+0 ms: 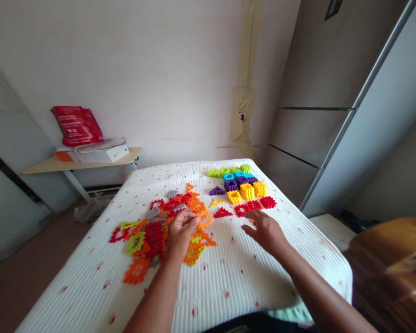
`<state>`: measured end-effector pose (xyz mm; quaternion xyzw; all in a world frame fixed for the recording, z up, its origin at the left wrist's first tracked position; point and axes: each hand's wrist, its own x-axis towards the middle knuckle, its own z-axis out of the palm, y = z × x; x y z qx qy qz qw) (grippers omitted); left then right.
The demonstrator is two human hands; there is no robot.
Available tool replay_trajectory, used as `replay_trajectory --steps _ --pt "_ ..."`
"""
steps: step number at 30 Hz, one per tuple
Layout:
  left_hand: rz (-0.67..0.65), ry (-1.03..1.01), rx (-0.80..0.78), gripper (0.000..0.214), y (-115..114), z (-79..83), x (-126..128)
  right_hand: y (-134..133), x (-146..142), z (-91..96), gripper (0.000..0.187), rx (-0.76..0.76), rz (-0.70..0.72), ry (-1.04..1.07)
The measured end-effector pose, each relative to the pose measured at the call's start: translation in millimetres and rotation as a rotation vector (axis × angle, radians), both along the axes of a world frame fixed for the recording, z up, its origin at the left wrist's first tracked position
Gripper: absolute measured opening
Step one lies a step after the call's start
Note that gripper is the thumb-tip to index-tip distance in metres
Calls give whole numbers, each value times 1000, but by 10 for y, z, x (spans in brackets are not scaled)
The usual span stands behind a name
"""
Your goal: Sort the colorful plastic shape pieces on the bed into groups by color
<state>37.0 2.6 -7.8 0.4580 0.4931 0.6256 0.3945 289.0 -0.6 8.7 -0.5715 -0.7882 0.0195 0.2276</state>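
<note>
My left hand (pixel 180 230) is closed in a pinch on the edge of an orange square interlocking tile (pixel 205 220), at the right side of a mixed pile. That pile holds flat toothed plastic tiles in red, orange, grey and lime, among them a red tile (pixel 153 236) and a lime frame tile (pixel 135 243). My right hand (pixel 265 231) hovers with thumb and fingers apart, just in front of the red tiles (pixel 247 208). A small orange bit shows by its fingers; whether it touches them I cannot tell. A red triangle tile (pixel 223 212) lies between both hands.
Sorted stacks stand at the right: yellow tiles (pixel 247 191), purple tiles (pixel 230 185), blue tiles (pixel 229 177) and lime tiles (pixel 245 168). A white quilted cover (pixel 225 277) spreads beneath them. A side table (pixel 41 166) with a red bag (pixel 76 126) is at left, a fridge (pixel 308 101) at right.
</note>
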Motion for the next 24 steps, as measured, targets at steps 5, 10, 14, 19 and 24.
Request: replay_trajectory --steps 5,10,14,19,24 --pt "11 -56 -25 24 -14 11 12 -56 -705 89 24 142 219 173" --pt "9 -61 -21 24 8 -29 -14 -32 -1103 62 23 235 182 81" --pt "-33 -51 -8 20 -11 -11 -6 -10 -1143 5 19 205 164 97" --pt "-63 -32 -11 20 -20 30 4 2 -1101 -44 23 185 175 158" --pt "-77 -37 -20 24 -27 25 12 19 -1077 -62 26 203 190 180"
